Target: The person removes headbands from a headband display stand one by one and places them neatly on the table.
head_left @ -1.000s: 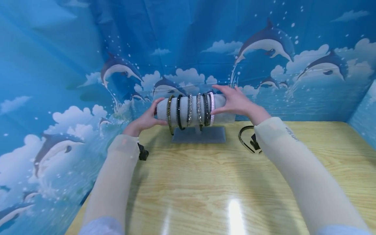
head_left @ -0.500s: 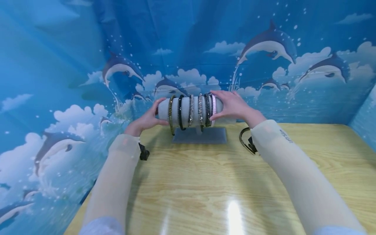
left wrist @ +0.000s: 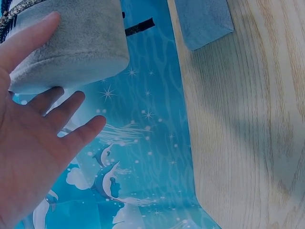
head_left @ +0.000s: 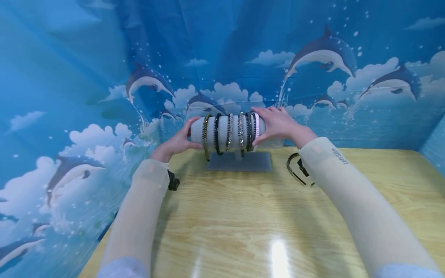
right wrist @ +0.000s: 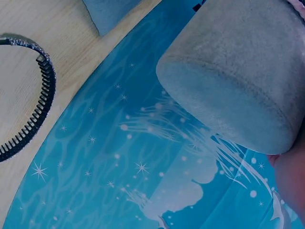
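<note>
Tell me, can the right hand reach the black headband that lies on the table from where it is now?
Probably yes. The right hand rests on the grey roll, and the black headband lies on the table just beside that forearm, with nothing between them.

I see bright, even overhead light in head view; white glare streak on the table (head_left: 278,251) near the bottom edge. Soft shadows lie under both arms. Wide-angle bend at the edges. Wrist views are dimmer, bluish, close things slightly soft.
</note>
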Available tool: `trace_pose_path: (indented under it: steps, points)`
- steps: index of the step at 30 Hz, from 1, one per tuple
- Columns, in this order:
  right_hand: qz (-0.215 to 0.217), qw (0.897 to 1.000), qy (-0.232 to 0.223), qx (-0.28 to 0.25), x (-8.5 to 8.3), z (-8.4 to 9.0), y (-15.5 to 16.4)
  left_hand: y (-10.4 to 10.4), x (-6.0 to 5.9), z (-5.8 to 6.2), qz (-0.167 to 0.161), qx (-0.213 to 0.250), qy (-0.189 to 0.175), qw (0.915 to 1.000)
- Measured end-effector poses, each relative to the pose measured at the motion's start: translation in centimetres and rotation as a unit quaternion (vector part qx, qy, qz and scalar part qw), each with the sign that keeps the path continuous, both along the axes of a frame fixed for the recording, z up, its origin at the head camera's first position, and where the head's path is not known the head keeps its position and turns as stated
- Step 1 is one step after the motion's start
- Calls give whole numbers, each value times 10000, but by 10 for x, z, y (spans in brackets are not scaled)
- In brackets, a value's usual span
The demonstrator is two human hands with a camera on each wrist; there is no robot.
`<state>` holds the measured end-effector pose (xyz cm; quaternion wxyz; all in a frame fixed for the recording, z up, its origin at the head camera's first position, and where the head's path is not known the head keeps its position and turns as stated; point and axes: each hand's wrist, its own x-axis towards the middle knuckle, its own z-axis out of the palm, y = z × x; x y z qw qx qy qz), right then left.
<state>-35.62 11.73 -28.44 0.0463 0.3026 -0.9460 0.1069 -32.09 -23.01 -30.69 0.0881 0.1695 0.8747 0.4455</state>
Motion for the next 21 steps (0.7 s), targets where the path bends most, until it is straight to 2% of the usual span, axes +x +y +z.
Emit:
trace_pose_path:
  steps: [8,21]
  points:
    - [-6,9998,111,-171,-2,0,4,1,-1,3,-22,10,92,10000]
    - [23,9996,-228,-187,3,0,7,1,-2,-3,-33,67,4,10000]
